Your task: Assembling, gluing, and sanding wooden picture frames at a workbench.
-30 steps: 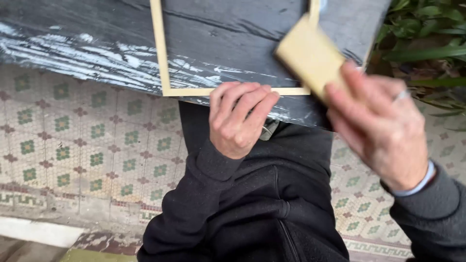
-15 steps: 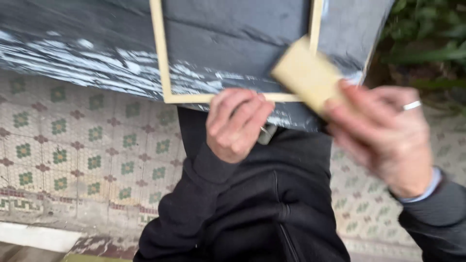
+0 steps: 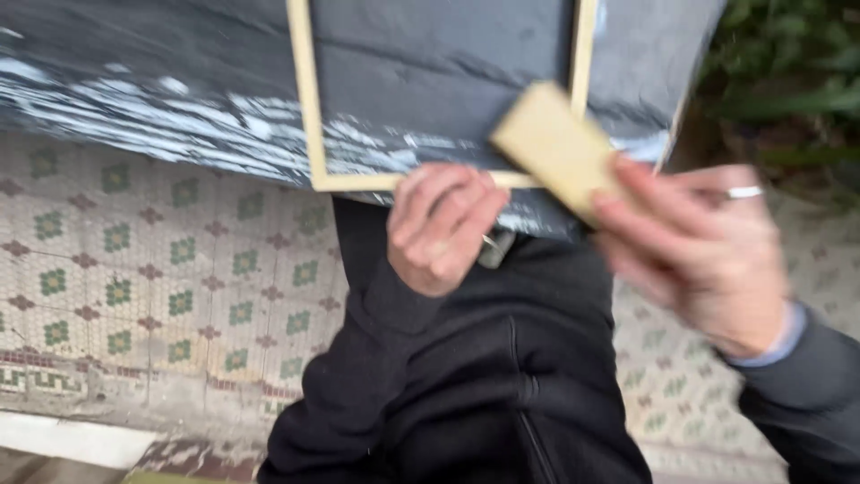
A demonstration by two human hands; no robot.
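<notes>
Sanding of a frame, seen from the head camera. The left hand (image 3: pixel 443 229), fingers curled shut, grips the lower rail of the pale wooden frame (image 3: pixel 309 134), which lies on a dark, white-smeared work surface (image 3: pixel 152 81) at its near edge. The right hand (image 3: pixel 703 255), blurred, pinches a tan sanding block (image 3: pixel 555 148) between closed fingers over the frame's lower right corner. Judged step: abrading that corner; the next stroke calls for firm bracing and the block kept flat on the rail.
</notes>
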